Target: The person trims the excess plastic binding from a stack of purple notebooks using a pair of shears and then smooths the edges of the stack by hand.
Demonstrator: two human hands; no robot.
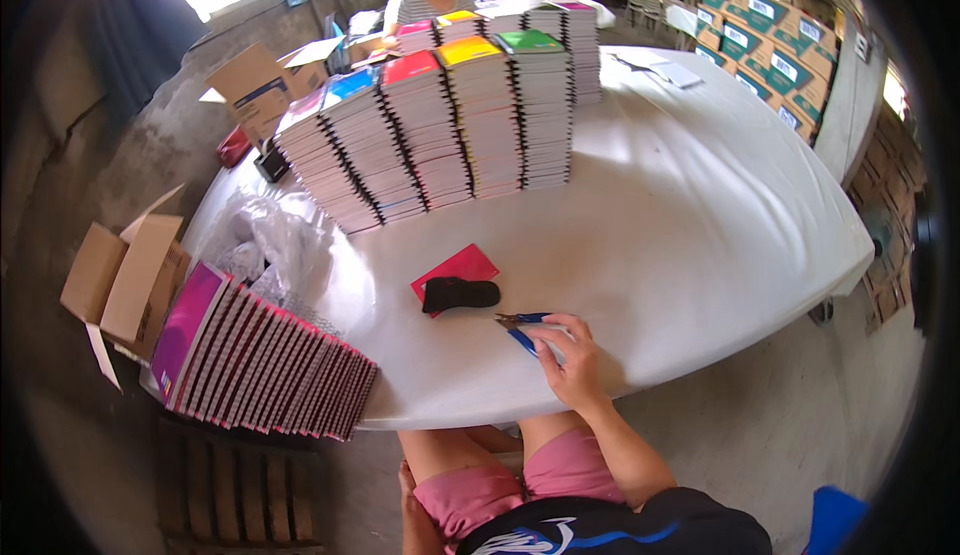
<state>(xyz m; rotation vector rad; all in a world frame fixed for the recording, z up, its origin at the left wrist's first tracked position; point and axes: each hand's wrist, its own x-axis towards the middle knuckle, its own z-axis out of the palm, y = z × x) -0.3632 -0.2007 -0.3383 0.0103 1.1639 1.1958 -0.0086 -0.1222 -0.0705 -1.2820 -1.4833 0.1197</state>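
My right hand (572,367) is over the table's near edge, its thumb and fingers round the blue handles of small cutting pliers (517,334). The pliers' jaws point left and their handles are spread. Just beyond the jaws lies a black, elongated cloth-like object (460,294), partly covering a flat red piece (470,263). My left hand (407,477) is below the table, against the outer side of my left thigh. Most of its fingers are hidden there.
Tall stacks of spiral-bound notebooks (480,120) stand across the white-covered table (690,235). More notebooks with purple covers (260,355) lean in a row at the left edge, near an open carton (130,280) and clear plastic wrap (270,240). A person (425,5) is behind the stacks.
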